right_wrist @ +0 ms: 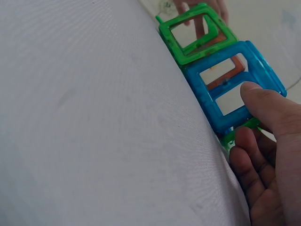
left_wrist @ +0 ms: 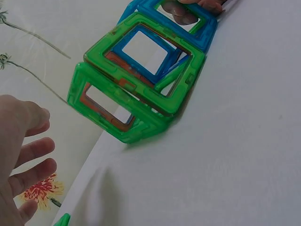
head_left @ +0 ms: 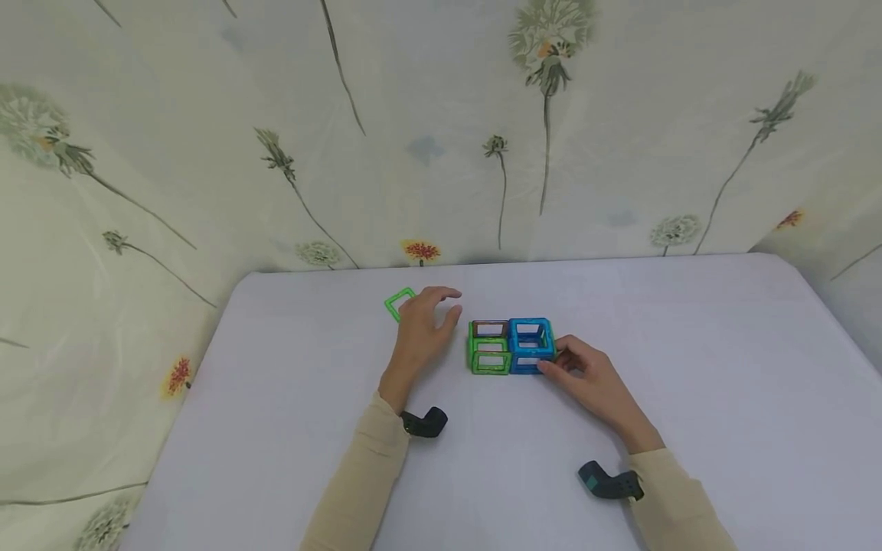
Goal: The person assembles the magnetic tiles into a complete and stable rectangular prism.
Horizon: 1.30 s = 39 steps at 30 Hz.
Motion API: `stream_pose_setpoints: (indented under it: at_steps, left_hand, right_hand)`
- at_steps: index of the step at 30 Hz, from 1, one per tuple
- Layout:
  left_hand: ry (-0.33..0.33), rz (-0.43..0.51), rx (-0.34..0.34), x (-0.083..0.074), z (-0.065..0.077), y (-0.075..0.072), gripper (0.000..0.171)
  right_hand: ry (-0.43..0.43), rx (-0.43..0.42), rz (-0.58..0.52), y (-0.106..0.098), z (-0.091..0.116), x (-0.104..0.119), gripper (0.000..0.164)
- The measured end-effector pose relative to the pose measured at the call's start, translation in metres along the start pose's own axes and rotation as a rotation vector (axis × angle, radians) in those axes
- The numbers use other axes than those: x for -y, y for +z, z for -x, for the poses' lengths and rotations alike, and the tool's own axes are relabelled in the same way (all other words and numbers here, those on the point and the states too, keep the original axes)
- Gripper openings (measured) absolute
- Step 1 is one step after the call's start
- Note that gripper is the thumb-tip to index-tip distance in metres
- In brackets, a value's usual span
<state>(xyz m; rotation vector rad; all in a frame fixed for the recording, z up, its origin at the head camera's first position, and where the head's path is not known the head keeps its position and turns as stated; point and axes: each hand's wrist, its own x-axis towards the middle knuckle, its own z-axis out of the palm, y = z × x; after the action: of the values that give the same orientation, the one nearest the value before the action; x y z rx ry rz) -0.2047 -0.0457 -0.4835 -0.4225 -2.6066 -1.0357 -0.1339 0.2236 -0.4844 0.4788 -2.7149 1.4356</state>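
A hollow block of magnetic tiles stands on the table: a blue cube (head_left: 532, 352) on the right, joined to a green-sided cube (head_left: 491, 352) with a brown-orange tile at its back. My right hand (head_left: 586, 379) holds the blue cube at its right end. In the right wrist view the thumb lies on the blue front tile (right_wrist: 204, 99), with the fingers curled by a green tile at that end. My left hand (head_left: 422, 333) hovers left of the block, thumb and fingers apart, nothing between them. It partly hides a loose green square tile (head_left: 398, 295) behind it.
A white-covered table (head_left: 276, 459) carries the tiles, its far edge just behind the block. Beyond hangs a pale curtain (head_left: 427, 191) printed with dandelions. Each wrist wears a dark strapped device, the left one (head_left: 426, 422) close above the tabletop.
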Motion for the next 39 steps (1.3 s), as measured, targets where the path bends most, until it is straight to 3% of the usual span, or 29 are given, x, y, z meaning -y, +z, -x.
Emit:
stream_pose_setpoints:
  at_steps: [9, 19, 29, 39]
  left_hand:
    - [0.013, -0.049, -0.025, 0.015, 0.003, -0.004, 0.021]
    - [-0.136, -0.115, -0.039, 0.034, 0.008, -0.008, 0.045]
    - [-0.199, -0.129, -0.100, 0.052, 0.014, -0.011, 0.037]
    - [-0.271, -0.168, -0.041, 0.055, 0.018, -0.012, 0.025]
  right_hand:
    - [-0.002, 0.011, -0.020, -0.001, 0.002, 0.001, 0.018]
    - [0.007, 0.012, -0.021, -0.001, 0.002, 0.001, 0.017]
    - [-0.009, 0.005, -0.018, 0.002, 0.000, 0.001, 0.017]
    - [-0.010, -0.003, 0.017, 0.003, 0.000, 0.000, 0.017]
